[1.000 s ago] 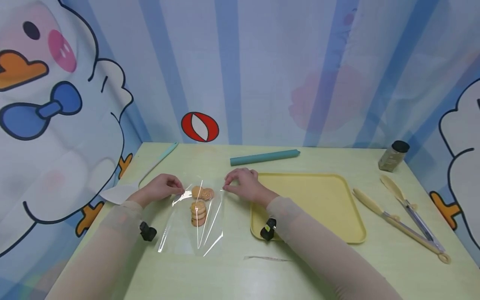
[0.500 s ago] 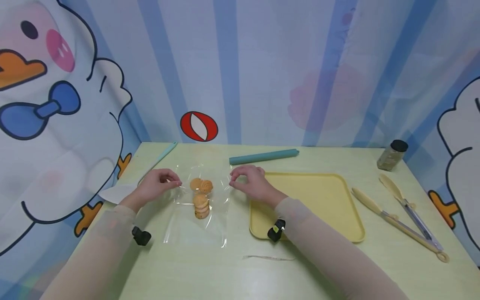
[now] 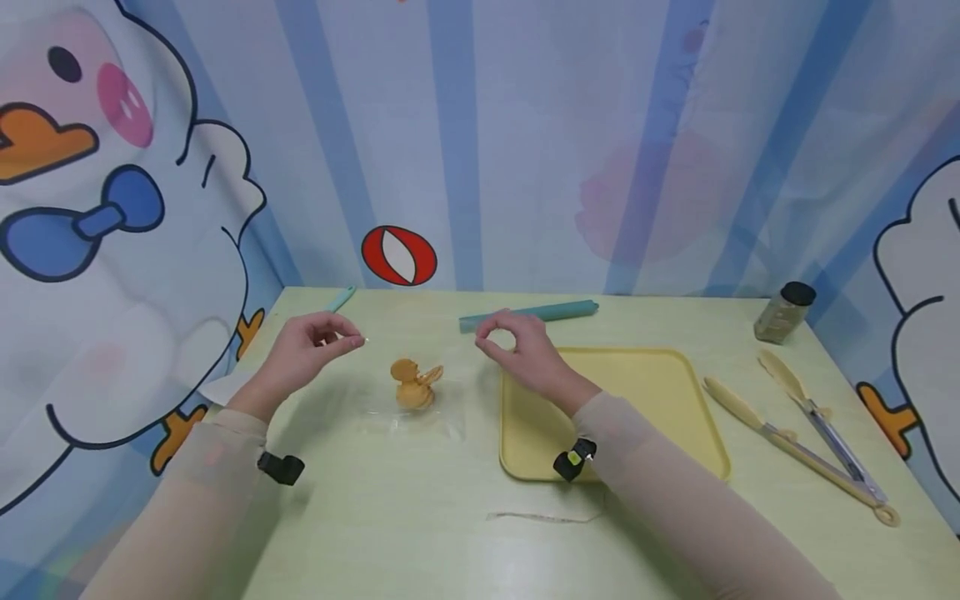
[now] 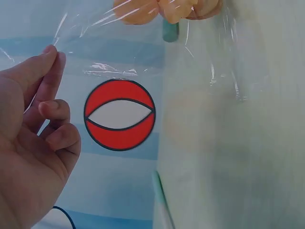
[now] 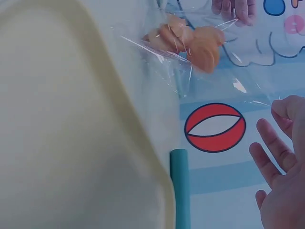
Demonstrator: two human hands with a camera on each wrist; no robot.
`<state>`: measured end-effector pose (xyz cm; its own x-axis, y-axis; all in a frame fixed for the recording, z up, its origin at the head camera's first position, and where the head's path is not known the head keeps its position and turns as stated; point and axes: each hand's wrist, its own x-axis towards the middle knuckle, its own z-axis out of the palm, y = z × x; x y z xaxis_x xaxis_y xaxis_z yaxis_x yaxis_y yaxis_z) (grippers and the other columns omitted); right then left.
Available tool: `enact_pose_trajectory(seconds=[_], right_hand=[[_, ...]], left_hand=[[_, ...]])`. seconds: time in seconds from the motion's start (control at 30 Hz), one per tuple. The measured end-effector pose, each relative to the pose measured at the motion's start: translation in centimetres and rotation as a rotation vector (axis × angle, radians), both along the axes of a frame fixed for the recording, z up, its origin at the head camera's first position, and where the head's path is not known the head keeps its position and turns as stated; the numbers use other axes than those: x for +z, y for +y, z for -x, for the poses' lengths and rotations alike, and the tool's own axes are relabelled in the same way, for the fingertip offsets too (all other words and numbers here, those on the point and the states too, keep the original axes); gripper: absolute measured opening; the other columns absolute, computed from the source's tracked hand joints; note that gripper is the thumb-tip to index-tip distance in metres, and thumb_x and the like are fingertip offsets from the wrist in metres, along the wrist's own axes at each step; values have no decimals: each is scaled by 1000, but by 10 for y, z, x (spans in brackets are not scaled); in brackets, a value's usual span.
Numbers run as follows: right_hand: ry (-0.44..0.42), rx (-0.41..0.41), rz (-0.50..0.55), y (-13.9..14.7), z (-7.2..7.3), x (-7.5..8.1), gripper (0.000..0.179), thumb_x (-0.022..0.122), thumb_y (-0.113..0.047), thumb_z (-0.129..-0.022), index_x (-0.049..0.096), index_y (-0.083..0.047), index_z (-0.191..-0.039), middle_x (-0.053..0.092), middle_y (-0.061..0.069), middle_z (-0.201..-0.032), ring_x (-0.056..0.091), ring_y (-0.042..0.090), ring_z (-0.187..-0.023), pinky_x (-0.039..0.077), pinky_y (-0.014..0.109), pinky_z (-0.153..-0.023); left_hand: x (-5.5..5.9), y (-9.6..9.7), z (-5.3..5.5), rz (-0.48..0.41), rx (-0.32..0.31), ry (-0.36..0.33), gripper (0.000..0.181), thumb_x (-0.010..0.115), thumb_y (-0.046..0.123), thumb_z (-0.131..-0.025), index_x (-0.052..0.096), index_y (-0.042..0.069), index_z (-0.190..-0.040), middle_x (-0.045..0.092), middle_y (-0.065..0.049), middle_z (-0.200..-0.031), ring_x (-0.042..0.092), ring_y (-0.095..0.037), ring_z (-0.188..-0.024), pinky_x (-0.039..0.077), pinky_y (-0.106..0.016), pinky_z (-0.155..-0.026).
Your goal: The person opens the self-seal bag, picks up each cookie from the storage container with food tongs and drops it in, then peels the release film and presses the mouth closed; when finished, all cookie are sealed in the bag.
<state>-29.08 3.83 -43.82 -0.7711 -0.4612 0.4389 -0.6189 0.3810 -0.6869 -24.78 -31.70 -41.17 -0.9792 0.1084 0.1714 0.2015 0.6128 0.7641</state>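
Observation:
A clear plastic bag (image 3: 448,408) hangs between my two hands over the left half of the table. Several round cookies (image 3: 415,395) are bunched in its bottom, some stacked and some tilted. My left hand (image 3: 303,354) pinches one top corner between thumb and index finger; its other fingers curl loosely in the left wrist view. At the opposite corner, my right hand (image 3: 531,354) pinches the film the same way, its other fingers spread in the right wrist view. Light glints off the see-through bag (image 5: 224,86) beside the cookies (image 5: 205,50).
Right of the bag lies a yellow tray (image 3: 615,417), with a rolled teal mat (image 3: 558,311) behind it. Tongs (image 3: 813,462) and a black-lidded jar (image 3: 784,312) are at far right. A spatula (image 3: 225,387) lies partly behind my left arm. A thin strip (image 3: 536,517) lies in front.
Both hands have risen and moved farther apart, pulling the bag up from lying flat. The cookies have slid from a row into a clump at its bottom.

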Motion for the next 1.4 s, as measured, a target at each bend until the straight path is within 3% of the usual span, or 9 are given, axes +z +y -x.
enact_pose_trajectory(seconds=[0.3,0.53,0.6,0.7,0.87,1.2,1.4], right_hand=[[139,57,101,13,-5,32,2,71,-12,-98,72,-10,-98,73,6,-110,65,23,-112,39,52,-109],[153,49,184,23,-18,53,6,71,-18,-99,73,-12,-97,72,3,-112,64,21,-113,35,53,-112],[159,52,191,24,-20,51,6,70,-19,-99,73,-13,-97,73,2,-108,65,19,-110,35,51,-111],[158,43,163,26,-21,41,4,71,-19,-98,75,-16,-98,74,0,-104,67,17,-105,37,49,-106],[92,9,128,27,-22,23,4,73,-19,-98,75,-18,-100,75,-3,-104,67,17,-106,39,48,-106],[-73,3,151,13,-20,14,8,68,-28,-101,73,-23,-104,75,-6,-106,63,16,-113,38,49,-110],[-113,2,183,8,-19,11,6,69,-24,-101,73,-19,-100,77,-3,-101,65,17,-110,41,49,-107]], left_hand=[[28,13,-11,-32,1,119,17,76,32,-96,75,16,-103,64,-2,-85,51,-21,-67,42,-30,-54],[47,25,-21,-92,-14,178,11,76,21,-96,76,12,-103,63,6,-84,47,-17,-62,40,-29,-52],[45,26,-22,-102,-28,170,12,76,22,-96,75,12,-103,64,6,-85,48,-18,-63,40,-29,-52],[32,24,-21,-112,-39,127,13,77,25,-95,75,15,-103,65,6,-88,50,-20,-66,41,-30,-54],[16,24,-21,-110,-44,76,16,77,25,-95,75,14,-106,65,9,-95,51,-19,-71,43,-28,-57],[13,27,-21,-123,-81,102,13,74,21,-97,74,11,-105,65,7,-94,51,-18,-70,43,-27,-58],[9,25,-20,-124,-114,73,15,74,21,-97,73,13,-110,66,8,-104,53,-19,-77,44,-26,-62]])
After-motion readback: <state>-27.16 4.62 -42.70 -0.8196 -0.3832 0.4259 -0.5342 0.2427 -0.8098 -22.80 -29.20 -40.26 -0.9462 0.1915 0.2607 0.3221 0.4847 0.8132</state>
